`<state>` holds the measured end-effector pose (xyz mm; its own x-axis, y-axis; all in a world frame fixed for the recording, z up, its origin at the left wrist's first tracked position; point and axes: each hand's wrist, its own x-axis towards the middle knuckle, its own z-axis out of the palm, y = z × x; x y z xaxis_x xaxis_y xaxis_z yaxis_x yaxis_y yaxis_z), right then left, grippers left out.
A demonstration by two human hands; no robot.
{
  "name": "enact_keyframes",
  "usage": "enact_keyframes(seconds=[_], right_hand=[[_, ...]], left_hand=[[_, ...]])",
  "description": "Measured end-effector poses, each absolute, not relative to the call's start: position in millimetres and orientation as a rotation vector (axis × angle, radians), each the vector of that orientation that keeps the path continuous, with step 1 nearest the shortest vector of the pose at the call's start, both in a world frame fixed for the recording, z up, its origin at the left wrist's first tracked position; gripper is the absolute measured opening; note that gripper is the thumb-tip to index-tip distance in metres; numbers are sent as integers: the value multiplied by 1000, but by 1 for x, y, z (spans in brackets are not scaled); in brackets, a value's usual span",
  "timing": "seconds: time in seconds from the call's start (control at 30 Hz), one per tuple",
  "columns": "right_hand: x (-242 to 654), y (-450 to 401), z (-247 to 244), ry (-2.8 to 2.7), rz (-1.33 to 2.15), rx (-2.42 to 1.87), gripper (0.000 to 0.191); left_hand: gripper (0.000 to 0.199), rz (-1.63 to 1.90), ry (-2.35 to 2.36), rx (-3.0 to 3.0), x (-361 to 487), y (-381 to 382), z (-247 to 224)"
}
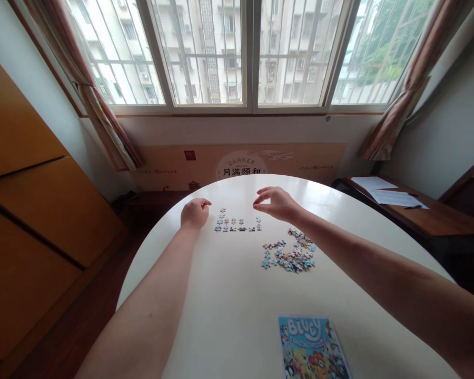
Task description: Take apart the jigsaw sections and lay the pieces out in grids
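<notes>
My left hand [195, 213] rests curled on the white table, left of the partly laid jigsaw puzzle [226, 228]; whatever its fingers might hold is hidden. Just above the puzzle's right end is my right hand [278, 204], its thumb and index fingertips brought together. Any piece between them is too small to make out. The laid pieces form a bottom row with short columns rising at the left and right ends, and a few stand in a line above the row. Nearer me, a heap of loose puzzle pieces [294, 259] lies below my right forearm.
A Bluey picture sheet [314, 347] lies at the near edge of the round white table [221, 305]. To the right, a wooden desk [450, 223] holds papers [397, 198] and a pen. Orange cabinets [35, 226] stand left; a barred window is ahead.
</notes>
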<state>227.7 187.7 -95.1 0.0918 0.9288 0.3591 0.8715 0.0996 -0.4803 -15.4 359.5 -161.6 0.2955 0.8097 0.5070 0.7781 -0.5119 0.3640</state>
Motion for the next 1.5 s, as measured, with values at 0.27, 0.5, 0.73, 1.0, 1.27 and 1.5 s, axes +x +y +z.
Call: enact_keyframes(seconds=[0.27,0.5,0.73,1.0,1.27,1.5], right_hand=[[261,79,-117,-1880,179,-1859,23],[255,48,-133,-2197,70,-1742,18],[246,48,-134,-2241,89,-1756,17],[232,48,-135,-2224,-31,-1775,9],[245,48,-135,-2214,-5,-1840,11],[245,48,-135,-2201,-13,-1840,12]], left_hand=[[32,1029,1530,2505,-15,361,-163],[32,1053,1535,2501,-15,362,-165],[31,1043,1543,2513,-15,361,-164],[31,1054,1532,2511,-15,361,-164],[31,1041,1540,2482,-15,360,-163],[31,1031,1539,2466,-15,359,-162]])
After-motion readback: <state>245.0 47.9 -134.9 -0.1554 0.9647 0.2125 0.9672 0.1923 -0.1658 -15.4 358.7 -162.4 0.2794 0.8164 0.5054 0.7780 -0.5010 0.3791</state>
